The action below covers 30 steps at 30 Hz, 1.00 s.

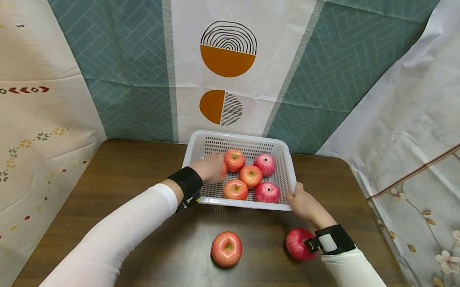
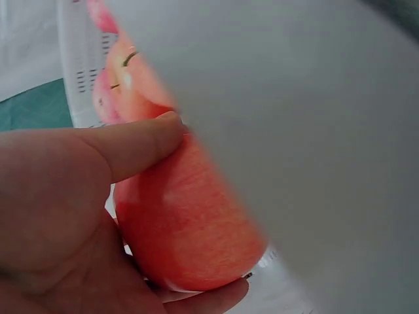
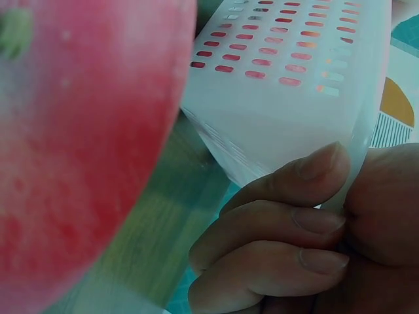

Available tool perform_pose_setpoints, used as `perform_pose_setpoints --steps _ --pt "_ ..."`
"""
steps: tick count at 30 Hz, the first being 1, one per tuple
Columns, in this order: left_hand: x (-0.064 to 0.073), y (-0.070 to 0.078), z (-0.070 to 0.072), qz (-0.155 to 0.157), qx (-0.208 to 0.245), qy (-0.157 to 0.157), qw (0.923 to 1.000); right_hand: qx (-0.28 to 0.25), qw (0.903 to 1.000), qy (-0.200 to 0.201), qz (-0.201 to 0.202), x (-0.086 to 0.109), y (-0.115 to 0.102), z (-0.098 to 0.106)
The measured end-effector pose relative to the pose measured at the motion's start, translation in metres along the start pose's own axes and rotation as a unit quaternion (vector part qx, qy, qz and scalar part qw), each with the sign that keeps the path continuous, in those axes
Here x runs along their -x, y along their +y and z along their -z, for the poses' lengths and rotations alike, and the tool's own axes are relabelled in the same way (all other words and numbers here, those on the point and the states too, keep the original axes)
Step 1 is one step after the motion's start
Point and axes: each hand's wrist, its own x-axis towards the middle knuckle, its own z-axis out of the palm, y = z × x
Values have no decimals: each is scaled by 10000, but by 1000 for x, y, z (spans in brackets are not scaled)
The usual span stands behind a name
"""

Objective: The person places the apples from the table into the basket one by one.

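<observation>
A white perforated plastic basket [image 1: 246, 203] stands at the back of the table. My left hand [image 1: 212, 168] reaches inside its left part and holds a red apple [image 2: 190, 222], thumb on one side and fingers beneath. Three more apples [image 1: 250, 176] and two deep pink, round fruits [image 1: 267, 192] lie to the right of that hand. At the basket's front right corner, my right hand [image 1: 307, 203] grips the rim, its curled fingers [image 3: 281, 268] showing in the right wrist view.
One apple [image 1: 226, 249] sits on the brown wooden table [image 1: 159, 262] in front of the basket. A deep red, round fruit [image 1: 300, 244] lies beside my right wrist. Patterned cloth [image 1: 139, 67] hangs behind the table, with more cloth at both sides.
</observation>
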Motion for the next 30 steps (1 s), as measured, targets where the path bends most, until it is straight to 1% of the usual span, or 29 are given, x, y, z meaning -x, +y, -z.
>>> perform_pose_setpoints --steps 3,5,7,9,13,14,17,20,22,24,27,30 --pt "0 3 -4 97 -138 -80 9998 28 10000 18 -8 -1 0 -1" --pt "1 3 -6 98 -173 -113 9997 -9 10000 -7 13 -1 0 -2" --pt "3 2 -5 73 -174 -110 9998 -40 10000 -26 34 -1 -1 -2" --pt "4 1 -2 17 -171 -91 9998 -59 10000 -31 36 -1 -1 -1" --pt "2 1 8 -246 -69 -44 9997 -31 10000 -10 22 -1 0 0" --pt "2 1 11 -313 -66 -85 9995 -5 10000 -1 31 -1 1 0" --pt "0 3 15 -471 -166 -355 9981 28 10000 19 75 -2 2 1" --pt "0 5 16 -512 -295 -661 9961 51 9999 39 80 -3 3 0" --pt "0 5 15 -557 -353 -762 9949 53 10000 54 64 -3 3 -1" --pt "0 5 15 -669 -400 -780 9939 39 10000 59 32 -3 4 -1" --pt "0 4 15 -861 -550 -722 9921 -1 10000 55 23 -3 4 -1" --pt "2 4 15 -941 -633 -659 9914 -35 10000 52 26 -2 3 -1"
